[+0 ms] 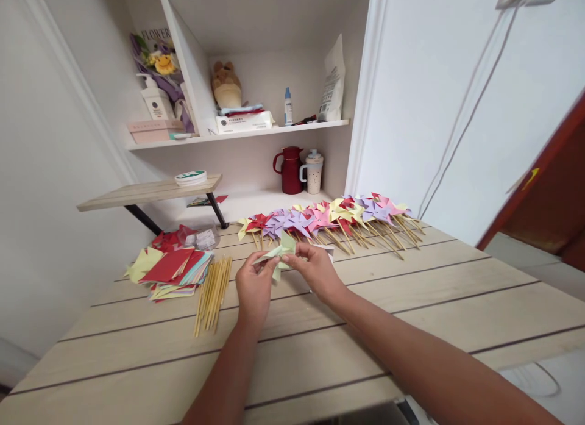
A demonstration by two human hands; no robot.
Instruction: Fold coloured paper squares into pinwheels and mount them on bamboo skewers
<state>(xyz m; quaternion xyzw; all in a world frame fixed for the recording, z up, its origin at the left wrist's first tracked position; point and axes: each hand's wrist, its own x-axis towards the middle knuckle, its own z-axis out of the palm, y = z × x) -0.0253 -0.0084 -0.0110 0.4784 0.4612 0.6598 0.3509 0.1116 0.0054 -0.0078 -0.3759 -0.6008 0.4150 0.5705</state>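
Note:
A pale green paper pinwheel (287, 243) is held up over the middle of the table, without a visible stick. My left hand (256, 285) pinches its left side, and my right hand (317, 269) grips it from the right with closed fingers. Just left of my left hand lies a bundle of thin wooden sticks (214, 294). Beyond it sits a stack of coloured paper squares (171, 267) in red, yellow and blue. Behind my hands, many finished pinwheels on sticks (320, 219) lie in a row, in purple, pink, red and yellow.
A small raised wooden stand (150, 192) with a round white container (191, 178) is at back left. A red jug (291, 170) and a cream cup (314, 172) stand at the back, beneath a white shelf (301, 126). A clear bag (205, 238) lies behind the paper.

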